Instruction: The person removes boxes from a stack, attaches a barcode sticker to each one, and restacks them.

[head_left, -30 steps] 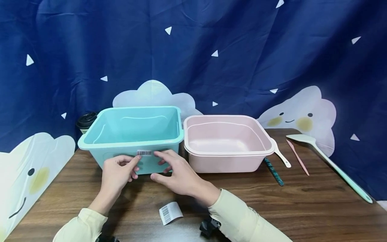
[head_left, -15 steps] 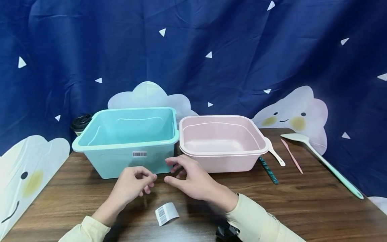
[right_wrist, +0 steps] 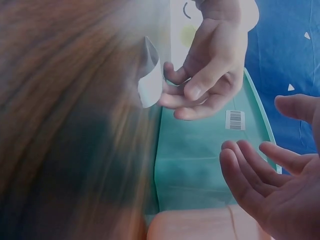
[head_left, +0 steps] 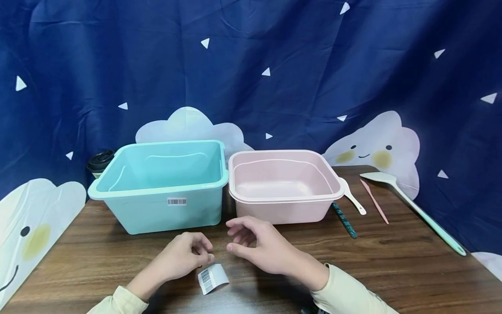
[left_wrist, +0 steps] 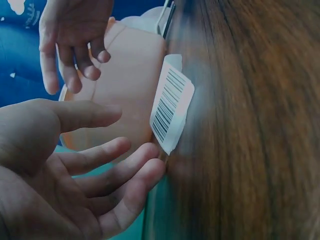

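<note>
A curled piece of white label paper [head_left: 218,275] with a printed barcode lies on the wooden table. My left hand [head_left: 178,258] is just beside its upper left edge, fingers loosely bent and thumb apart from them. In the left wrist view the fingertips come close to the label paper [left_wrist: 172,105]; whether they touch it I cannot tell. My right hand [head_left: 270,248] hovers to the right of the paper, fingers relaxed, holding nothing. Behind the left hand stands a turquoise plastic basin [head_left: 137,218], with a barcode sticker [head_left: 177,201] flat on its front wall.
A pink basin [head_left: 282,212] stands right of the turquoise one. Farther right lie a white handled utensil [head_left: 354,200], a dark teal patterned strip [head_left: 344,221], a pink slim knife [head_left: 374,201] and a long mint-handled spatula [head_left: 419,213]. A black-lidded cup [head_left: 100,161] is partly hidden at back left.
Both hands have left the turquoise basin's front wall and come down toward me. The left hand has reached the label paper's edge. The barcode sticker stays on the basin.
</note>
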Motion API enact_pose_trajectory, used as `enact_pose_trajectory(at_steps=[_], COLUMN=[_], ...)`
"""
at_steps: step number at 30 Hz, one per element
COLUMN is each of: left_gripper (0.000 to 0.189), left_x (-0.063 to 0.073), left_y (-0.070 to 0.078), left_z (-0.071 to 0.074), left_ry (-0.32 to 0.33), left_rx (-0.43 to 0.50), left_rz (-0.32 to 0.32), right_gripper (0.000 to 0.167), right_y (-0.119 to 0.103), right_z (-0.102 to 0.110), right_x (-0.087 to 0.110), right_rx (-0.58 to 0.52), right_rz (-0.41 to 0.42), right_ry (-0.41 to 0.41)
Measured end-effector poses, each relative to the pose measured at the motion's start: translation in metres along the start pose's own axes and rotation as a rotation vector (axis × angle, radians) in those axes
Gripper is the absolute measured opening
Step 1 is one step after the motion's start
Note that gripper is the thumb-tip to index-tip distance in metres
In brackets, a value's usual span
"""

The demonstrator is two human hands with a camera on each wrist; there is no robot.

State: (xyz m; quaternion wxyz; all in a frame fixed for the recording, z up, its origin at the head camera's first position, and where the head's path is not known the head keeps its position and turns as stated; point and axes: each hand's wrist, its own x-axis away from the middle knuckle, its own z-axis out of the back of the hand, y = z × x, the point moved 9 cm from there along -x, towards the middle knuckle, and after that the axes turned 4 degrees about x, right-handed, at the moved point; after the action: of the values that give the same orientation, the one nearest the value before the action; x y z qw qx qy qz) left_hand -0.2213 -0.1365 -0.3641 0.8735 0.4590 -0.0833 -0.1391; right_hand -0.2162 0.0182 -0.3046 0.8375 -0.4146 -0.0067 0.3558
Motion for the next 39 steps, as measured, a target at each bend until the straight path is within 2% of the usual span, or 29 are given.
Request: enact_pose_trajectory(at_steps=[6, 15, 27, 32, 35, 39], left_gripper=[0.018, 0.017, 0.019, 0.017, 0.016, 0.017], left_x=[0.0, 0.0, 0.0, -0.002, -0.004, -0.005], left_y=[0.001, 0.0, 0.004, 0.006, 0.006, 0.007], left_z=[-0.007, -0.015, -0.02, -0.014, -0.009, -0.003], left_ry=[-0.034, -0.119, -0.173, -0.131, -0.075, 0.002], left_rx=[-0.038, 0.061, 0.132, 0.193, 0.248, 0.387], left_rz=[-0.013, -0.05, -0.094, -0.109, -0.085, -0.029], right_gripper=[0.038, 0.035, 0.035, 0.032, 0.029, 0.027], right_y=[0.006, 0.011, 0.017, 0.017, 0.014, 0.005], right_z=[0.002, 0.0, -0.01, -0.009, -0.007, 0.0], right_x=[0.01, 0.014, 0.015, 0.015, 0.015, 0.016], right_rx=[-0.025, -0.023, -0.057, -0.065, -0.061, -0.042], right_rz=[-0.025, -0.01, -0.026, -0.011, 0.025, 0.122], right_ry=[-0.024, -0.017, -0.067, -0.056, -0.015, 0.078])
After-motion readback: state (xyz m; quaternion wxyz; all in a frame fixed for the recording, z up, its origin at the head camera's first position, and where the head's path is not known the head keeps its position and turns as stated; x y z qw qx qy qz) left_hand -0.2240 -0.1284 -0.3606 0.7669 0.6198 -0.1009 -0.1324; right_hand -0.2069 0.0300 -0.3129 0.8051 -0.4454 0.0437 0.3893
